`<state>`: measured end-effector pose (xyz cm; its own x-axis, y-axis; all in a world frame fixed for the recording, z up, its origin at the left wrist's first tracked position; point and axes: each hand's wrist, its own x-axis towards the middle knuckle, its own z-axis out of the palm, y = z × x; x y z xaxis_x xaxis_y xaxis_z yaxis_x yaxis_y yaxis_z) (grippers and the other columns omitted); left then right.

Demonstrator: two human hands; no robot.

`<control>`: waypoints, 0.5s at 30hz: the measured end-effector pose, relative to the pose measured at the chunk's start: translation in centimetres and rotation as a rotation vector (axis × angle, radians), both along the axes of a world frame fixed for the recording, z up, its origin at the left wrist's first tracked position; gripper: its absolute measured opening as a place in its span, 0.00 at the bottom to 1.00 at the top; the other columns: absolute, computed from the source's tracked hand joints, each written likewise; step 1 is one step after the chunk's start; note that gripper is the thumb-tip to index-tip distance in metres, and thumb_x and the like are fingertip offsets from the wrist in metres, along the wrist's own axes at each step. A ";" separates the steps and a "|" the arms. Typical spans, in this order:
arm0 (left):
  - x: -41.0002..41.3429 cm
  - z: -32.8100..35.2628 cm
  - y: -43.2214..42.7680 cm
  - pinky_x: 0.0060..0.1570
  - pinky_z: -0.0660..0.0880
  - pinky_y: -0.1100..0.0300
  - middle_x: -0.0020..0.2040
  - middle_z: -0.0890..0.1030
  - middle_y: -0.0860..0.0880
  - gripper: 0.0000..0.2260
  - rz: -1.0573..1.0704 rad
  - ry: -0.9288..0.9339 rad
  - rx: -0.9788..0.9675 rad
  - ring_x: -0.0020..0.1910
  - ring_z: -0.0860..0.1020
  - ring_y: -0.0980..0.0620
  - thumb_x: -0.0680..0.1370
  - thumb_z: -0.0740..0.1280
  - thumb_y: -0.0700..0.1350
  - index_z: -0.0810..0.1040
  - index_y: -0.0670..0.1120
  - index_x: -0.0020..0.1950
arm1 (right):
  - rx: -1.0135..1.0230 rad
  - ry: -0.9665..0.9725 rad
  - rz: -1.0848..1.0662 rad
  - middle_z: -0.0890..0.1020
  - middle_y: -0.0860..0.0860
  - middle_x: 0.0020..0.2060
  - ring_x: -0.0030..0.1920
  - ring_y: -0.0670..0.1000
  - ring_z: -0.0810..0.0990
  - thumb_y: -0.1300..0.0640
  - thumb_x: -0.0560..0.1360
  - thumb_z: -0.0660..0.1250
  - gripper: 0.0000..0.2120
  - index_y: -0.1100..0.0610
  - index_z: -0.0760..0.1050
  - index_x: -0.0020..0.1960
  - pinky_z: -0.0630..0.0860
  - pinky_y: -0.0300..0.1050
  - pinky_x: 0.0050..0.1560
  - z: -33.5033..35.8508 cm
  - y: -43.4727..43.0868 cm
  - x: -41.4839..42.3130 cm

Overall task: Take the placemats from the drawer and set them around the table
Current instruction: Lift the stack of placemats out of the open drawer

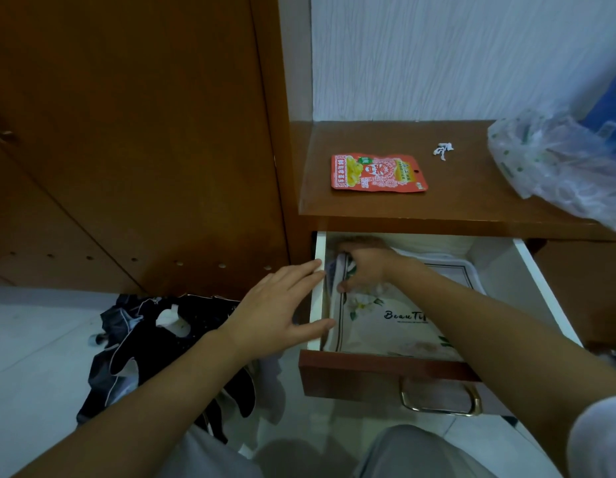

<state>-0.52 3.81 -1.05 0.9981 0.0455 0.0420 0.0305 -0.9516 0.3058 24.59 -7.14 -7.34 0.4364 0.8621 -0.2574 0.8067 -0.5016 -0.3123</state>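
Note:
The white-lined drawer (527, 270) of a brown nightstand stands pulled out. A stack of pale placemats (385, 326) with flower prints and dark lettering lies flat inside it. My right hand (365, 265) reaches into the drawer's far left corner, its fingers closed on the lifted edge of the placemats there. Fingers spread, my left hand (282, 312) rests against the outside of the drawer's left wall and holds nothing. My right forearm hides part of the placemats.
A red snack packet (379, 172), a small white scrap (442, 150) and a crumpled plastic bag (561, 163) lie on the nightstand top. A tall brown wardrobe (144, 150) stands on the left. Dark clothes (154, 343) lie on the tiled floor. A metal handle (441, 405) hangs from the drawer front.

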 end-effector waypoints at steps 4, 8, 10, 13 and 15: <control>-0.4 0.5 -0.4 0.75 0.55 0.57 0.81 0.54 0.60 0.37 0.017 -0.006 0.000 0.77 0.53 0.60 0.77 0.58 0.70 0.57 0.55 0.81 | -0.053 0.087 -0.055 0.79 0.46 0.54 0.51 0.48 0.78 0.38 0.64 0.77 0.31 0.48 0.74 0.63 0.76 0.44 0.50 1.4 -1.0 0.6; -0.7 0.7 -0.6 0.75 0.55 0.55 0.81 0.52 0.61 0.37 0.034 0.016 0.010 0.78 0.52 0.61 0.77 0.57 0.71 0.55 0.56 0.81 | -0.043 0.113 -0.111 0.79 0.45 0.50 0.50 0.48 0.79 0.42 0.65 0.77 0.25 0.45 0.74 0.58 0.75 0.44 0.48 0.9 -1.1 -0.3; -0.7 0.7 -0.6 0.76 0.56 0.55 0.81 0.51 0.60 0.36 0.027 0.010 0.008 0.78 0.53 0.60 0.77 0.56 0.71 0.55 0.56 0.81 | -0.047 0.104 -0.119 0.80 0.44 0.49 0.49 0.48 0.79 0.39 0.63 0.76 0.25 0.44 0.74 0.57 0.77 0.46 0.50 0.2 -0.7 -0.4; -1.1 0.3 -0.5 0.76 0.57 0.55 0.81 0.53 0.59 0.36 0.013 -0.017 0.010 0.78 0.55 0.59 0.78 0.54 0.70 0.56 0.54 0.81 | -0.098 0.123 -0.138 0.80 0.46 0.51 0.50 0.49 0.78 0.39 0.63 0.76 0.28 0.47 0.75 0.59 0.78 0.48 0.53 -0.3 -0.7 -0.3; -1.2 0.0 -0.5 0.75 0.57 0.57 0.81 0.56 0.58 0.35 0.014 -0.050 0.010 0.78 0.56 0.59 0.78 0.55 0.70 0.59 0.53 0.81 | -0.070 0.114 -0.142 0.79 0.46 0.50 0.50 0.49 0.77 0.39 0.64 0.77 0.29 0.48 0.74 0.59 0.76 0.47 0.53 -0.3 -1.0 -0.3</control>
